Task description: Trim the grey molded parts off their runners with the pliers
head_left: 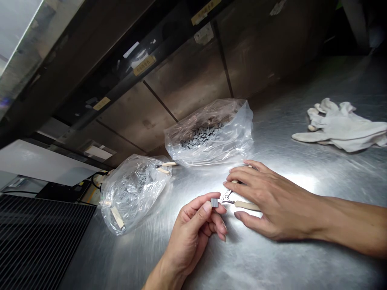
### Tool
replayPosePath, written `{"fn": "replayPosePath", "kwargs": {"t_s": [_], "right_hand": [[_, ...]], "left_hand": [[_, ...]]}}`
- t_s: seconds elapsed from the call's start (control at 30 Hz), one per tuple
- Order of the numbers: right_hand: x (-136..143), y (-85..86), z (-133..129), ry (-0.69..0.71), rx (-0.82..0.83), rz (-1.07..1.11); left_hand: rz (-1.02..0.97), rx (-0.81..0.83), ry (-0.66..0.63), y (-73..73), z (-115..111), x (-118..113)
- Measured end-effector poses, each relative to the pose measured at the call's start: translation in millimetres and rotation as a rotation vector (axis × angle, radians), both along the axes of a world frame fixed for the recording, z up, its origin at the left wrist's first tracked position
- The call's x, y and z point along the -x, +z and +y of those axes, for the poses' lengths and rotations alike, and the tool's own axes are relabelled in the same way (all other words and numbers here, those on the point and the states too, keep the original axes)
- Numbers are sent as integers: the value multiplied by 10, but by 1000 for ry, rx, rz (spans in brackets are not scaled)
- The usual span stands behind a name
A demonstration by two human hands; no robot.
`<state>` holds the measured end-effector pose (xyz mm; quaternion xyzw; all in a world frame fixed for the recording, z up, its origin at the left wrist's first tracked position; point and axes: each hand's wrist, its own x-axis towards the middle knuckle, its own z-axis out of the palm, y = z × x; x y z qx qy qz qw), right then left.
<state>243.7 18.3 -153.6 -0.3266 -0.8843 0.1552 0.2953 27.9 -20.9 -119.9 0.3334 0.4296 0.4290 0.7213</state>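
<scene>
Between the thumb and index finger of my left hand [195,229] is a small grey ridged piece [214,202]. My right hand [263,197] lies over a pair of nippers [246,206] with beige handles, its fingers around them and one handle showing beneath the palm. The metal jaws of the nippers point left and reach the right side of the grey piece. Whether the jaws touch it is too small to tell. Behind my hands, a clear plastic bag [211,147] holds many small grey pieces.
A second clear bag [133,193] with grey pieces is at the left, with beige-handled tools [168,164] at its right edge. White gloves [344,127] lie at the right on the metal table [281,266]. A black ribbed surface [39,237] is at the lower left.
</scene>
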Motion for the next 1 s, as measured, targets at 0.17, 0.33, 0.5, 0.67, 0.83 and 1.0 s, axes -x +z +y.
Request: {"fn": "replayPosePath", "kwargs": {"t_s": [0.17, 0.33, 0.5, 0.67, 0.83, 1.0], "right_hand": [[-1, 8, -3, 2, 10, -15], [-3, 5, 2, 1, -6, 0], [-1, -2, 4, 1, -10, 10], [-4, -6, 3, -1, 4, -9], [-1, 3, 1, -5, 2, -11], [-13, 51, -16, -12, -183, 158]], "left_hand": [[-11, -14, 0, -12, -21, 8], [2, -13, 1, -14, -20, 14], [5, -13, 7, -7, -13, 9], [-10, -17, -18, -7, -22, 10], [-26, -13, -38, -18, -23, 22], [-18, -4, -24, -4, -4, 17]]}}
